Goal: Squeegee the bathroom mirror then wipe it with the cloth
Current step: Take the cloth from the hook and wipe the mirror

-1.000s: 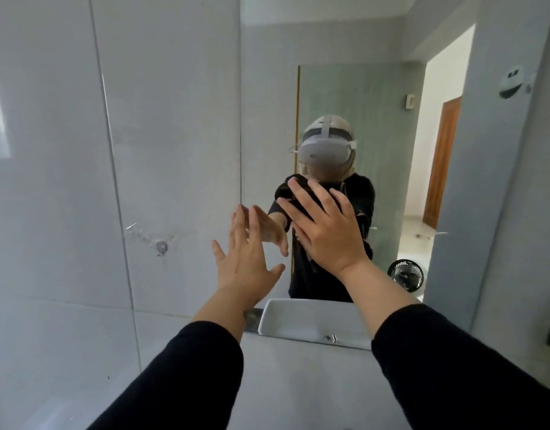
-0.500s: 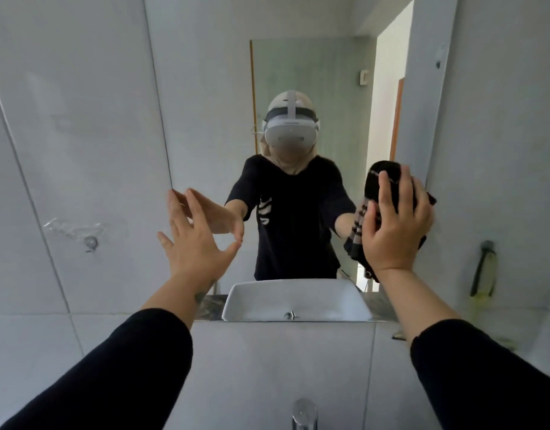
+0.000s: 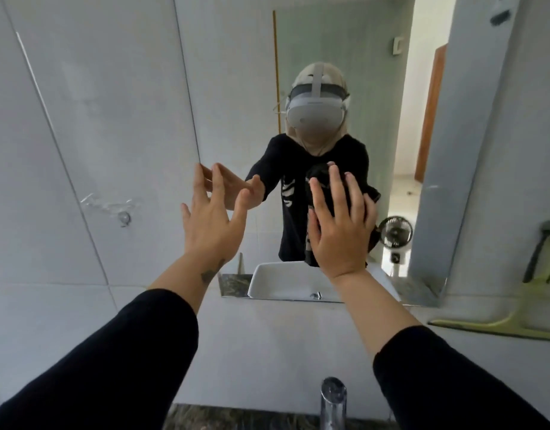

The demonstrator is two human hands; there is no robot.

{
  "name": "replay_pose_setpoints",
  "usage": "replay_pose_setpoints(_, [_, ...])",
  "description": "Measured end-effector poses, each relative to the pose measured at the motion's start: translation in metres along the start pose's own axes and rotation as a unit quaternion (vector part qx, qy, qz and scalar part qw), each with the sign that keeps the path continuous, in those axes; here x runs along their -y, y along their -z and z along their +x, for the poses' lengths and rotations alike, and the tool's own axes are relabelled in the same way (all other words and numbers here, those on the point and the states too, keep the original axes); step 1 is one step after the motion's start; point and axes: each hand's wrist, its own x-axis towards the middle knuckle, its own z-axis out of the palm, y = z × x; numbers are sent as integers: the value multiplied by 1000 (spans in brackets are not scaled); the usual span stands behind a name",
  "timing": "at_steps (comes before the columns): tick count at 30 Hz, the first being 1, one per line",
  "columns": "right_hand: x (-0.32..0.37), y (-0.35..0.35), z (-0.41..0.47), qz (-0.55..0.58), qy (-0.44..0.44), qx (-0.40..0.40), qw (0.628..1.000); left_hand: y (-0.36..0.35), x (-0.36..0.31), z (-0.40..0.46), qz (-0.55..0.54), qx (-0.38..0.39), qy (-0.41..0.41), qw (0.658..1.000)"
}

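Against the mirror point(image 3: 236, 72), right hand point(image 3: 342, 225) presses the dark cloth point(image 3: 321, 178) flat, fingers spread; left hand point(image 3: 210, 221) splayed, empty. Risk: bare fingertips smudging glass. Squeegee point(image 3: 515, 324) hangs right.

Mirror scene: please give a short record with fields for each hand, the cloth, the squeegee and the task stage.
left hand: open, empty, near the mirror's left edge
right hand: presses the dark cloth flat against the glass
squeegee: hangs on the wall right of the mirror, untouched
stage: wiping with the cloth
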Motion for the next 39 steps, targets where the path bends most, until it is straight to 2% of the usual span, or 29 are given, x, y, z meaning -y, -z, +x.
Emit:
replay_pose_setpoints(5, [60, -20, 10, 19, 133, 10, 991, 14, 6, 0, -19, 6, -20, 1000])
replay_pose_setpoints(10, [95, -36, -14, 43, 187, 30, 981, 18, 8, -3, -59, -4, -27, 998])
replay_pose_setpoints(15, [95, -45, -43, 54, 263, 47, 962, 8, 10, -3, -42, -8, -26, 999])
replay_pose_setpoints(19, [71, -42, -52, 16, 320, 93, 943, 2, 7, -2, -32, -4, -19, 999])
replay_pose_setpoints(26, [-7, -3, -38, -3, 232, 44, 972, -6, 2, -3, -23, -17, -8, 1000])
replay_pose_setpoints(39, [-138, 27, -107, -62, 73, 66, 993, -36, 4, -2, -34, -130, -35, 990])
